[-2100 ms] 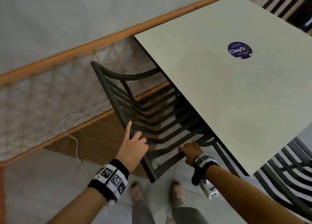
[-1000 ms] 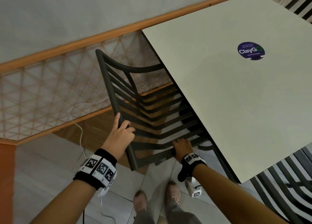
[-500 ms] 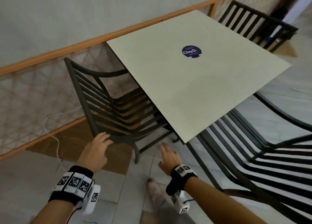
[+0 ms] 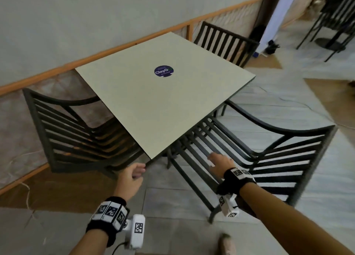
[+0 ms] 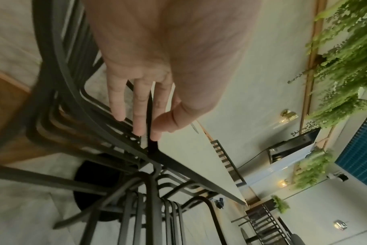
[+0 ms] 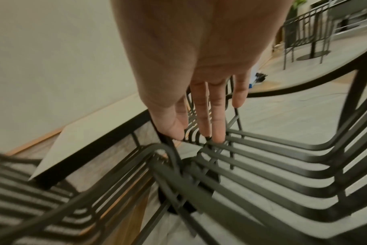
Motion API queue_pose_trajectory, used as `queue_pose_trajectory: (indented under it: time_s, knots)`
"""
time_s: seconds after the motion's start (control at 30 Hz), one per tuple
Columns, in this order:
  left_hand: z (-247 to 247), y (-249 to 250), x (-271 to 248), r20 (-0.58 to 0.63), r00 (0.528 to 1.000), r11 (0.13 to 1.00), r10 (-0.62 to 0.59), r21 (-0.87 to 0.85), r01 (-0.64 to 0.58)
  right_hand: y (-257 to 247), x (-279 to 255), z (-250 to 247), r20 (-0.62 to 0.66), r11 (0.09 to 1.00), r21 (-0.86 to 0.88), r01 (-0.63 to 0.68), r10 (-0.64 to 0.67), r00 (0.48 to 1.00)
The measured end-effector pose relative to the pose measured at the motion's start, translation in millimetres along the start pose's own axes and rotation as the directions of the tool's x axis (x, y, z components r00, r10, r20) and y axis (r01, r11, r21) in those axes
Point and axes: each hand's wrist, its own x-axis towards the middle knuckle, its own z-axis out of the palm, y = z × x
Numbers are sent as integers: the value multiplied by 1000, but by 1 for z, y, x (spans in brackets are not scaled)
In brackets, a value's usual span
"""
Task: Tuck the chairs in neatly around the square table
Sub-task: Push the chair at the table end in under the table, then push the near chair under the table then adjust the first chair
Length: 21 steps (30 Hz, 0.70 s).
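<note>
The square table (image 4: 153, 105) has a beige top with a round blue sticker. A dark slatted chair (image 4: 57, 131) on its left side stands pushed in, seat under the top. A second chair (image 4: 272, 158) on the near right side stands drawn out, most of its seat clear of the table. A third chair (image 4: 224, 41) is at the far side. My left hand (image 4: 134, 175) hangs empty by the table's near corner, fingers relaxed (image 5: 139, 116). My right hand (image 4: 219, 161) reaches flat over the second chair's seat slats (image 6: 262, 149); whether it touches them I cannot tell.
A wall with an orange rail and netting (image 4: 38, 78) runs close behind the left chair. A thin cable (image 4: 26, 195) lies on the floor at left. Another table with chairs (image 4: 336, 24) stands far right. The table's dark pedestal base (image 6: 199, 182) sits under the top.
Both hands have let go of the left chair, which now stands tucked in. My view has swung right, and my right hand has moved over the drawn-out chair's seat.
</note>
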Motion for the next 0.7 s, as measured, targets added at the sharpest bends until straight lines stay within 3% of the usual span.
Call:
queue_pose_trajectory:
  time_s: [0.2,0.3,0.47,0.6,0.7]
  knots:
    - [121,62,38,-11,995,989,-98,-112,96,107,39,-82,-40,990,132,-41,47,998]
    - [189,87,54,-46,977,959,-210,-203,197,160,63,-116,-39,986,162,-48,55,998]
    - [274,109,71,-61,884,834,-464,-367,413,227,106,-153,-34,985,171,-27,33,999]
    - [309,97,85,-135,809,797,-572,-321,511,254,152,-165,-9,986,166,-20,22,1000]
    - [318,96,94,-208,717,742,-666,-289,605,259,191,-167,-19,988,152,-2,4,1000]
